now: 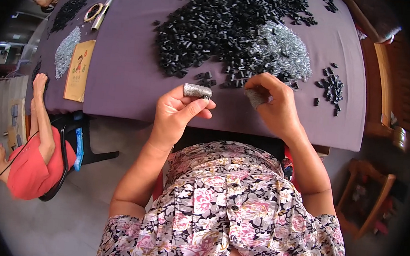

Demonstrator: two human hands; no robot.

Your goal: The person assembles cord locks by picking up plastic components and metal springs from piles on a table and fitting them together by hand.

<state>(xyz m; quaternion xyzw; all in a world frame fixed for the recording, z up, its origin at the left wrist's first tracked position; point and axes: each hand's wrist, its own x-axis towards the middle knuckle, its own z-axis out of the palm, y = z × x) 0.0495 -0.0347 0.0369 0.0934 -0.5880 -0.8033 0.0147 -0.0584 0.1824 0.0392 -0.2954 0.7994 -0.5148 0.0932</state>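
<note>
Above the near edge of the table, my left hand [175, 111] pinches a small black piece [206, 97] between thumb and forefinger. A grey wrap [196, 90] covers that forefinger. My right hand [280, 107] is to the right with its fingers curled together in a pinch, beside the near side of the piles. It also wears a grey wrap [254, 98]; what its fingertips hold, if anything, is hidden. Just beyond both hands lies a wide heap of small black tubular pieces [198, 36], with a pile of thin shiny silvery pieces [285, 52] against its right side.
A smaller cluster of black pieces [332, 87] lies at the right. On the purple-grey tablecloth [123, 59] to the left are a yellow booklet [78, 70], a tape roll [93, 12] and another silvery pile [66, 52]. A person in red [43, 163] sits at left; a wooden chair [365, 198] stands right.
</note>
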